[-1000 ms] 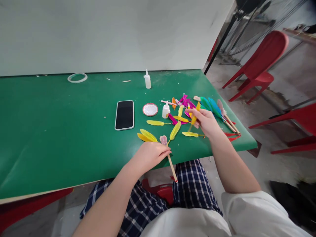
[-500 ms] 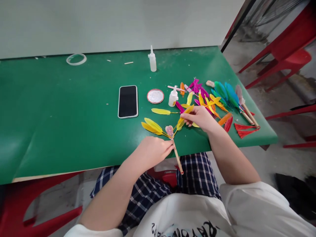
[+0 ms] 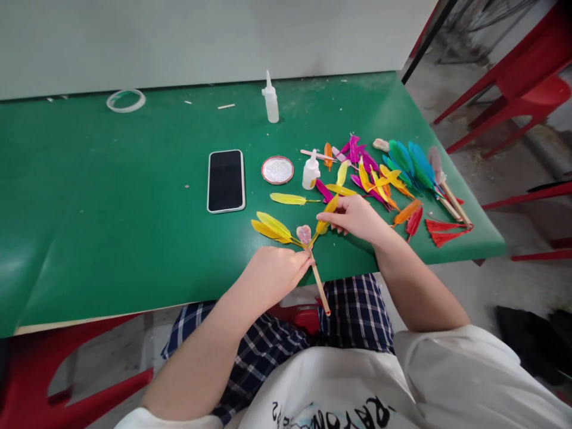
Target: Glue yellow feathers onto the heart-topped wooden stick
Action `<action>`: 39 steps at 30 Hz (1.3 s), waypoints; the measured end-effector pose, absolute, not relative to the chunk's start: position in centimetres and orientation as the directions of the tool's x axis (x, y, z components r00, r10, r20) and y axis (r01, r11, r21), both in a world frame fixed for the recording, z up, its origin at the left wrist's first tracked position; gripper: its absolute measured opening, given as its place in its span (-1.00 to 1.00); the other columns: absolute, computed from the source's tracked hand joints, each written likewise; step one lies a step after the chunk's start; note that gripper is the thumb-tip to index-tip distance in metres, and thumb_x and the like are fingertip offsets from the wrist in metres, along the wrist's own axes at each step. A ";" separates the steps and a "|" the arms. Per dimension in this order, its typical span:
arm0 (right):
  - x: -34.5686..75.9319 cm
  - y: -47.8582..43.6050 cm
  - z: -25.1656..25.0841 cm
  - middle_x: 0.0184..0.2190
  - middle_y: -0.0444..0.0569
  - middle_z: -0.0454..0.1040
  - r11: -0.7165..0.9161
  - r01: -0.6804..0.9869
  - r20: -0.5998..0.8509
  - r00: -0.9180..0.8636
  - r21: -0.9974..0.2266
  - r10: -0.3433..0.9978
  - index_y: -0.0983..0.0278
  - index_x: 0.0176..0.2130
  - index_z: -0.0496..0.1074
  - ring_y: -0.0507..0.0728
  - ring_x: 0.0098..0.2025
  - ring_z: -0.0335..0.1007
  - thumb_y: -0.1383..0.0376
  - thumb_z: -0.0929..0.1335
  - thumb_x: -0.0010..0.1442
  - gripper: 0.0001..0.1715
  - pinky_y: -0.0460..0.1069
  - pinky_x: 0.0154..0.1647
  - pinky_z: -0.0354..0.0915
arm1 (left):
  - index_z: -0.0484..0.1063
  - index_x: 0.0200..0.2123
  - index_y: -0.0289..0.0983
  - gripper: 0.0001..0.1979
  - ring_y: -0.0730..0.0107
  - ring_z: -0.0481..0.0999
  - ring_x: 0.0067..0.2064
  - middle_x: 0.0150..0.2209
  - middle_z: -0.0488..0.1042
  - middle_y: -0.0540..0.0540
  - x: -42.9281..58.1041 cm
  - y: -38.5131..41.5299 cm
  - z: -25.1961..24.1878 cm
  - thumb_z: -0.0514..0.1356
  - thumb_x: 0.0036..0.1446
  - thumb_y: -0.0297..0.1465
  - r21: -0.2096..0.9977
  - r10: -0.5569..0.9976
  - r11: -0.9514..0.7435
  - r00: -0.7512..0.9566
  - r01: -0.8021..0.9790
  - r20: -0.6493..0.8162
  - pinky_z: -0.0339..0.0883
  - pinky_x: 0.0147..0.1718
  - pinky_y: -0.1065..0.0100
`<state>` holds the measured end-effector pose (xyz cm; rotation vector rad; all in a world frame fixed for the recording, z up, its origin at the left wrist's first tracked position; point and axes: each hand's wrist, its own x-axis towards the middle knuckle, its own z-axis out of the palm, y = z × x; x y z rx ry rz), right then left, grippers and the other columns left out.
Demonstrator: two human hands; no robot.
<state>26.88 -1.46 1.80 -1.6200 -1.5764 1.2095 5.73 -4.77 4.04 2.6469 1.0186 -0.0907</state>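
Observation:
My left hand [image 3: 281, 271] grips a thin wooden stick [image 3: 320, 286] near its top, at the table's front edge. A pinkish heart-shaped piece [image 3: 304, 234] sits at the top of the stick. Yellow feathers [image 3: 271, 227] fan out to the left of it. My right hand [image 3: 353, 219] pinches a yellow feather [image 3: 328, 215] whose quill points down to the stick's top. Loose yellow, magenta and orange feathers [image 3: 388, 179] lie beyond my right hand. A small glue bottle [image 3: 311, 171] stands beside a round white lid [image 3: 277, 170].
On the green table [image 3: 134, 208] are a phone [image 3: 226, 181], a taller bottle [image 3: 270, 101] and a tape ring [image 3: 126, 100]. Blue-green feathers [image 3: 409, 162] and a red tassel [image 3: 444, 231] lie at the right end. A red chair [image 3: 527, 77] stands beyond.
My right hand has moved slightly left and down with the yellow feather, closer to the stick's top. The whole view has shifted a little.

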 end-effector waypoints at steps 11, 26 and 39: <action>26.9 -1.4 1.9 -0.74 -0.17 0.33 -0.109 0.525 -0.188 -0.099 -0.844 0.977 0.25 -0.63 0.33 -0.02 -0.71 0.22 0.02 0.39 -0.06 -0.61 -0.06 -0.67 0.16 | 0.46 -0.15 -0.22 -0.66 0.33 0.51 -0.45 -0.48 0.52 -0.09 5.7 -4.7 4.1 -0.07 0.25 -0.27 0.264 0.647 -0.695 0.742 0.669 -0.175 0.12 -0.57 0.42; 26.7 -1.4 2.1 -0.73 -0.16 0.34 -0.116 0.570 -0.184 -0.064 -0.813 0.981 0.25 -0.62 0.33 0.01 -0.70 0.25 -0.03 0.37 -0.05 -0.58 -0.04 -0.63 0.16 | 0.45 -0.12 -0.17 -0.66 0.23 0.54 -0.41 -0.43 0.54 -0.08 5.7 -4.7 4.3 -0.08 0.25 -0.26 0.281 0.647 -0.678 0.733 0.679 -0.210 0.13 -0.57 0.39; 26.6 -1.3 2.1 -0.72 -0.15 0.33 -0.040 0.637 -0.124 -0.088 -0.769 0.988 0.26 -0.64 0.30 0.01 -0.66 0.21 -0.02 0.37 -0.04 -0.56 -0.03 -0.58 0.13 | 0.46 -0.17 -0.20 -0.68 0.31 0.53 -0.44 -0.49 0.52 -0.05 5.7 -4.7 4.4 -0.06 0.25 -0.28 0.263 0.639 -0.702 0.748 0.662 -0.179 0.08 -0.60 0.43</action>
